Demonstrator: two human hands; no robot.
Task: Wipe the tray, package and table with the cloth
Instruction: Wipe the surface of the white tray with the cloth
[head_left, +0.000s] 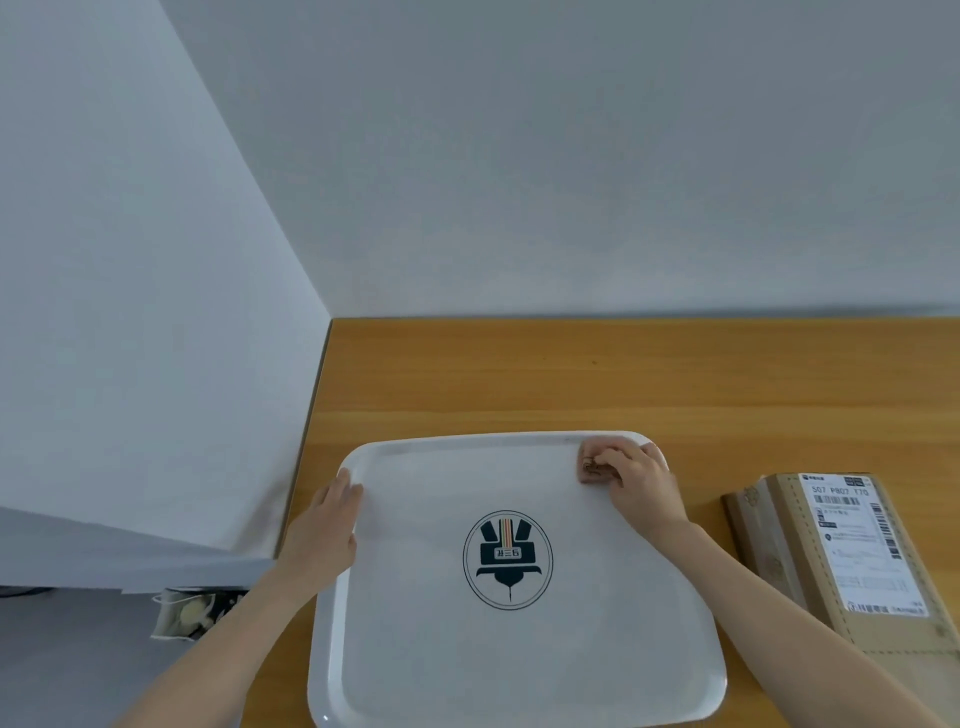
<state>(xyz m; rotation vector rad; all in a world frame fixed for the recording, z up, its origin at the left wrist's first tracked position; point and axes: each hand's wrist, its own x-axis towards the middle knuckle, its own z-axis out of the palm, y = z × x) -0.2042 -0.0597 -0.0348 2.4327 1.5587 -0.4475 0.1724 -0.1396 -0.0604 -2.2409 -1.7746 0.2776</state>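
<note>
A white tray (441, 649) with a dark round logo lies on the wooden table (571, 379) in front of me. My right hand (636, 480) presses a small folded pinkish cloth (589, 467) into the tray's far right corner, its fingers curled over the cloth. Most of the cloth is hidden under the fingers. My left hand (324, 530) lies with straight fingers on the tray's left rim. A brown cardboard package (810, 545) with a white shipping label sits to the right of the tray.
The table stands in a corner, with a white wall behind it and another to the left. Its left edge runs just beside the tray. Below that edge, a light bag (192, 613) lies on the grey floor.
</note>
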